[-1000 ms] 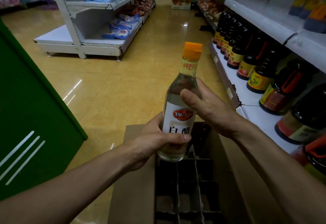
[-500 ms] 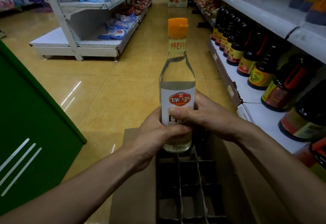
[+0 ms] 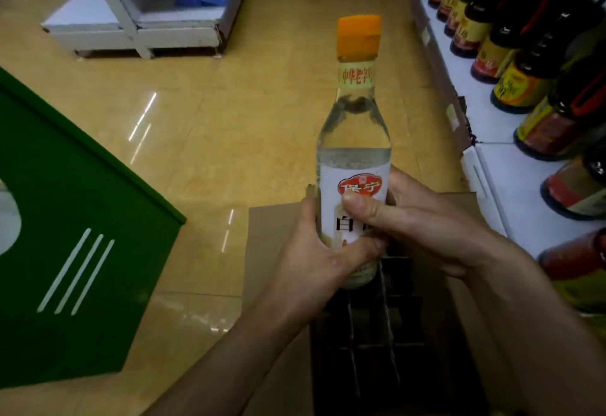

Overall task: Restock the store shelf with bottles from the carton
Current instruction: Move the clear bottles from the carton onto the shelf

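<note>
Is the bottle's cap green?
No, the cap on the clear bottle is bright orange.

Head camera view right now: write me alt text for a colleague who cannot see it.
A clear bottle with an orange cap is held upright by the left hand and right hand above an open carton with cardboard dividers. A white shelf with dark bottles runs along the right.

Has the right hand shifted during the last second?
Yes. The right hand slid down the white vinegar bottle, from its shoulder to the label, ending nearer the carton below.
</note>
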`<state>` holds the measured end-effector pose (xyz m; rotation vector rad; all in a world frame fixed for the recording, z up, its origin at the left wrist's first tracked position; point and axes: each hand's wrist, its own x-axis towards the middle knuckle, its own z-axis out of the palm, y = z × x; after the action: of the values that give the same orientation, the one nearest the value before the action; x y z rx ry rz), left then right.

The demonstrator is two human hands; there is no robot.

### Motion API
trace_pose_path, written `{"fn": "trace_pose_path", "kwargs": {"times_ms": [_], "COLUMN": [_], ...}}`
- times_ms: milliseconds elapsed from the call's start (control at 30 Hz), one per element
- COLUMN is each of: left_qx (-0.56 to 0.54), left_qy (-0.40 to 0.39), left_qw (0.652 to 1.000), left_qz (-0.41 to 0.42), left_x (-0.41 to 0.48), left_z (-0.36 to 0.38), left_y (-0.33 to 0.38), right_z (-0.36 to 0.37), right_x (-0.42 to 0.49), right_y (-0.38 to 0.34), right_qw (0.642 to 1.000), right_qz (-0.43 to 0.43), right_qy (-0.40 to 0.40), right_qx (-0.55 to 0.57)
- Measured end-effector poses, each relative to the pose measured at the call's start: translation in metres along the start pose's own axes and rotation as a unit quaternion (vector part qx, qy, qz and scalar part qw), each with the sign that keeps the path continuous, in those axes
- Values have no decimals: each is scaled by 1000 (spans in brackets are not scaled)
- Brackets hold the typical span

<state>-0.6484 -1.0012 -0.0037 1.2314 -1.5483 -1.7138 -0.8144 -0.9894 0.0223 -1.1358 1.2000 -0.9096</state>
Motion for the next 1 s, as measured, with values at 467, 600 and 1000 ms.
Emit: {"fn": "trace_pose_path", "kwargs": {"times_ms": [467, 600, 1000], "left_qx": [-12, -30, -24], "left_qy": [-17, -37, -84], "left_qw": [990, 984, 982], "left_qz": [-136, -170, -167], "left_x": [-87, -110, -183], "left_z": [-7, -13, -37], "left_y": [16, 49, 283], "right_z": [57, 66, 71], "right_x": [-61, -82, -145], "right_y": [-16, -41, -280], "right_qw": [984, 972, 969], "right_qz": [134, 166, 171], "right_qy": [31, 45, 81], "right_qx": [113, 160, 158]}}
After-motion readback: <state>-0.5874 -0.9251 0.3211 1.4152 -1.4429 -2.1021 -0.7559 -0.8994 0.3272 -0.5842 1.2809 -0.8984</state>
